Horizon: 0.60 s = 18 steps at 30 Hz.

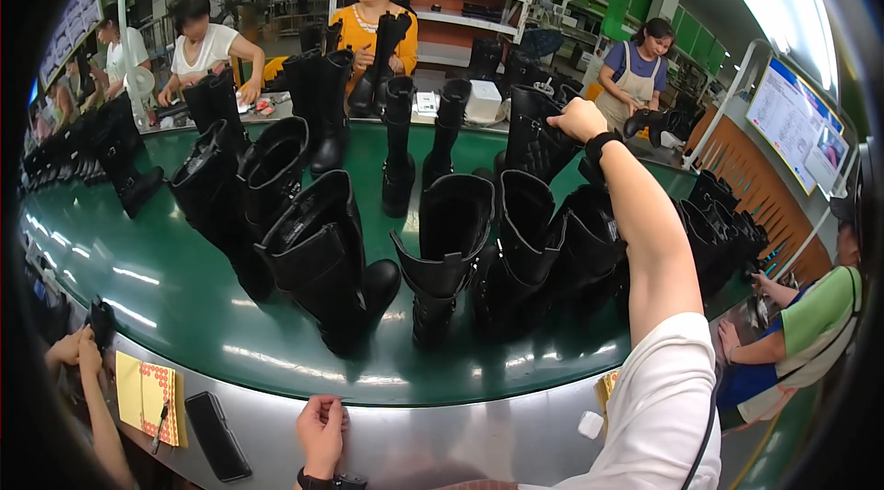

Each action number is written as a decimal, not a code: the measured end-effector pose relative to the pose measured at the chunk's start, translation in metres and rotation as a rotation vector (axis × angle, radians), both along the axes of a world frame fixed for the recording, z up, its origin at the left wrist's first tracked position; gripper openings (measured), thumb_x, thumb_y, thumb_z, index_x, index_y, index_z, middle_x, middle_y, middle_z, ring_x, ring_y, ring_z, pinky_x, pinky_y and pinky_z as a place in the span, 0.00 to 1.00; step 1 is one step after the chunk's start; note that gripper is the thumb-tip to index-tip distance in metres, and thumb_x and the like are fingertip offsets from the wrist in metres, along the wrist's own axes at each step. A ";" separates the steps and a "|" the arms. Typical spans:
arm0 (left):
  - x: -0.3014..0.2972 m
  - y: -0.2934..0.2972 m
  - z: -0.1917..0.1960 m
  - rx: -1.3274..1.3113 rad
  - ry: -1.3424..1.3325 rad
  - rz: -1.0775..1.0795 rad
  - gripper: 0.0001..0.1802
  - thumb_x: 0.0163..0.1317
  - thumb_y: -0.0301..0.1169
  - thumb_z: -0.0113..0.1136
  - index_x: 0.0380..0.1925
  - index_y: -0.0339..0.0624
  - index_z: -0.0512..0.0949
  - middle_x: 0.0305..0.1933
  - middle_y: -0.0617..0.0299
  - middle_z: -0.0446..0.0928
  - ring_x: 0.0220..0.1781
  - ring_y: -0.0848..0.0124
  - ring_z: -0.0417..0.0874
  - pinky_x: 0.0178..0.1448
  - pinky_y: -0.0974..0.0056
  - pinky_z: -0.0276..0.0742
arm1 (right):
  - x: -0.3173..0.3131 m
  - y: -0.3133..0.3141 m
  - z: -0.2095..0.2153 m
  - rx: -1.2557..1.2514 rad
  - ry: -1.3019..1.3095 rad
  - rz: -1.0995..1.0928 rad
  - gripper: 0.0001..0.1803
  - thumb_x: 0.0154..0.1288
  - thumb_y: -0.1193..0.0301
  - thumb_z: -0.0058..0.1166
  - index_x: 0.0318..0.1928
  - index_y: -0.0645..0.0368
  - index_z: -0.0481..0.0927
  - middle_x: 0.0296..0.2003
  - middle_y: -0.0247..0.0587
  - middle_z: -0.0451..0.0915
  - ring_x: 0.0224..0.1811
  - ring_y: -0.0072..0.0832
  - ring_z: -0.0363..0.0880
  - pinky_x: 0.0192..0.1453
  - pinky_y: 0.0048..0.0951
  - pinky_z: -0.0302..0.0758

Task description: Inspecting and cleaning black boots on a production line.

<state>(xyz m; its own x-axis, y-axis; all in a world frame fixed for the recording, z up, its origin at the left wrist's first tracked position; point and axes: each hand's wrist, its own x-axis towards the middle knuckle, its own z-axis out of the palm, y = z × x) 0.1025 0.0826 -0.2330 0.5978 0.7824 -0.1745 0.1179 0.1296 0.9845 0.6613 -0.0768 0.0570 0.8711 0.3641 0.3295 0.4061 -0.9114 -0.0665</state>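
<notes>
At the far side of the green table, my right hand (580, 120) reaches out with its fingers closed at the top rim of a black boot (534, 135) with a quilted shaft. My left hand (320, 430) rests by the metal front edge, fingers curled in, with nothing visible in it. Nearest to that hand stands a tall black boot (318, 260), its shaft leaning left. Right of it, an open-topped boot (437, 250) and another with a buckle (520, 250) stand upright. Under my right forearm, more boots are partly hidden.
Several black boots crowd the green table (230, 343). On the metal ledge (405, 444) lie a yellow sticker sheet (147, 398) with a pen, a black phone (217, 437) and a small white case (590, 425). Co-workers stand across and on both sides; one (378, 29) handles boots.
</notes>
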 end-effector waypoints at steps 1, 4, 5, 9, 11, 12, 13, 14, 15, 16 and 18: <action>0.000 0.000 -0.001 0.006 0.036 0.006 0.04 0.66 0.26 0.57 0.35 0.35 0.77 0.26 0.65 0.77 0.24 0.81 0.75 0.28 0.76 0.72 | -0.005 -0.005 0.007 0.118 -0.052 -0.046 0.24 0.53 0.53 0.66 0.42 0.59 0.86 0.44 0.55 0.84 0.50 0.48 0.82 0.55 0.41 0.77; 0.001 0.001 -0.004 0.026 -0.029 -0.004 0.04 0.66 0.26 0.58 0.35 0.35 0.77 0.26 0.66 0.77 0.24 0.82 0.74 0.28 0.76 0.71 | -0.027 -0.028 0.057 0.247 -0.261 -0.003 0.23 0.54 0.49 0.60 0.35 0.57 0.87 0.39 0.55 0.84 0.45 0.50 0.83 0.51 0.44 0.78; 0.002 0.001 -0.005 -0.007 0.003 -0.005 0.04 0.66 0.25 0.58 0.35 0.35 0.77 0.26 0.67 0.76 0.24 0.82 0.73 0.28 0.76 0.71 | -0.038 -0.037 0.078 0.253 -0.342 0.028 0.24 0.55 0.48 0.59 0.34 0.57 0.87 0.38 0.55 0.84 0.45 0.51 0.83 0.51 0.45 0.78; 0.003 0.000 -0.007 0.051 -0.049 -0.017 0.05 0.66 0.26 0.57 0.34 0.35 0.77 0.24 0.67 0.75 0.23 0.82 0.72 0.27 0.75 0.69 | -0.103 -0.089 0.176 0.298 -0.704 0.139 0.21 0.58 0.49 0.57 0.35 0.54 0.87 0.36 0.53 0.84 0.39 0.48 0.84 0.47 0.41 0.79; 0.003 0.000 -0.008 0.056 -0.061 -0.039 0.05 0.66 0.26 0.57 0.33 0.36 0.77 0.23 0.66 0.75 0.23 0.81 0.72 0.26 0.75 0.69 | -0.151 -0.123 0.232 -0.036 -0.836 0.157 0.23 0.61 0.50 0.56 0.38 0.57 0.87 0.40 0.52 0.84 0.39 0.47 0.84 0.47 0.36 0.79; 0.003 0.000 -0.008 0.059 -0.057 -0.038 0.05 0.66 0.26 0.57 0.33 0.36 0.76 0.23 0.66 0.75 0.22 0.81 0.72 0.26 0.74 0.68 | -0.176 -0.133 0.262 -0.442 -0.964 -0.021 0.17 0.67 0.61 0.49 0.47 0.57 0.85 0.44 0.46 0.85 0.45 0.38 0.85 0.53 0.29 0.78; 0.003 0.000 -0.009 0.047 -0.090 -0.045 0.05 0.66 0.26 0.57 0.34 0.36 0.76 0.22 0.66 0.74 0.22 0.80 0.72 0.25 0.74 0.68 | -0.204 -0.147 0.280 -0.075 -0.959 0.753 0.17 0.68 0.70 0.44 0.50 0.56 0.83 0.44 0.43 0.85 0.50 0.28 0.84 0.58 0.25 0.75; 0.003 0.001 -0.010 0.047 -0.113 -0.059 0.04 0.66 0.26 0.57 0.34 0.36 0.76 0.23 0.66 0.74 0.22 0.80 0.72 0.25 0.74 0.68 | -0.234 -0.163 0.299 0.059 -0.841 0.705 0.16 0.68 0.70 0.44 0.48 0.57 0.84 0.40 0.42 0.86 0.51 0.27 0.83 0.62 0.24 0.72; 0.003 0.002 -0.011 0.037 -0.105 -0.060 0.04 0.66 0.26 0.57 0.34 0.36 0.76 0.23 0.65 0.75 0.22 0.79 0.72 0.25 0.73 0.68 | -0.263 -0.183 0.299 0.863 -0.311 0.631 0.14 0.55 0.66 0.63 0.35 0.67 0.85 0.29 0.45 0.85 0.30 0.30 0.83 0.39 0.31 0.77; 0.003 0.003 -0.012 0.030 -0.142 -0.075 0.05 0.66 0.27 0.57 0.34 0.36 0.76 0.23 0.65 0.75 0.22 0.79 0.73 0.26 0.73 0.69 | -0.292 -0.194 0.310 0.718 -0.518 0.528 0.11 0.55 0.69 0.60 0.33 0.66 0.86 0.28 0.40 0.85 0.26 0.26 0.80 0.36 0.26 0.74; 0.002 0.005 -0.012 -0.003 -0.151 -0.072 0.05 0.66 0.27 0.57 0.35 0.36 0.77 0.24 0.64 0.75 0.23 0.78 0.74 0.26 0.73 0.69 | -0.338 -0.208 0.310 0.879 -0.152 0.592 0.10 0.54 0.70 0.58 0.32 0.65 0.85 0.25 0.38 0.83 0.27 0.26 0.80 0.39 0.25 0.73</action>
